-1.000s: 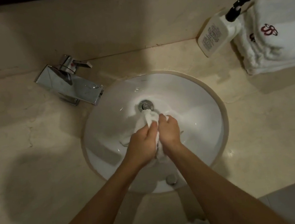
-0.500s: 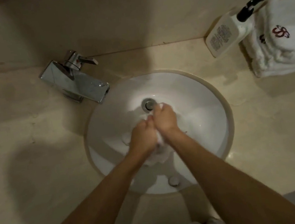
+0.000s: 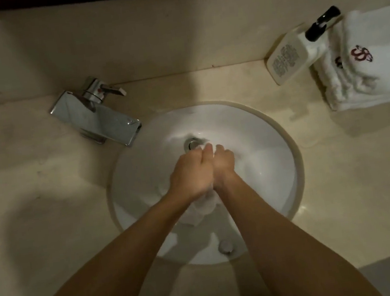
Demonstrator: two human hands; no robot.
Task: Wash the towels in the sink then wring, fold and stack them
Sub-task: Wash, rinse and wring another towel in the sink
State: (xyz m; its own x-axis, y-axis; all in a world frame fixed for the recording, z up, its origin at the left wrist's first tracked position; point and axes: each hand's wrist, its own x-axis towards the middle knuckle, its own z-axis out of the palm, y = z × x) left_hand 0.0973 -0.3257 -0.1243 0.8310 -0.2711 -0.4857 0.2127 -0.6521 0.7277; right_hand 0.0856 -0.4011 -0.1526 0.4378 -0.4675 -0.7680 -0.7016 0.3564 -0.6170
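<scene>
1. Head view: the left hand [image 3: 188, 173] and right hand [image 3: 222, 165] are pressed side by side, each grip clenched around a white towel [image 3: 203, 205].
2. The towel is bunched, hanging out below the fists, inside the sink [image 3: 266, 163] near the drain [image 3: 191, 144].
3. On the counter [image 3: 45, 194]: a tap [image 3: 99, 118], a soap bottle [image 3: 294, 58], and folded towels [image 3: 372, 60].

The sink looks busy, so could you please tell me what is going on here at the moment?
A person is working a small white towel over the round white sink. The left hand and right hand are pressed together, both gripping the bunched cloth just in front of the drain. No water shows at the chrome faucet. On the counter at the right, folded white towels sit beside a pump bottle.
</scene>
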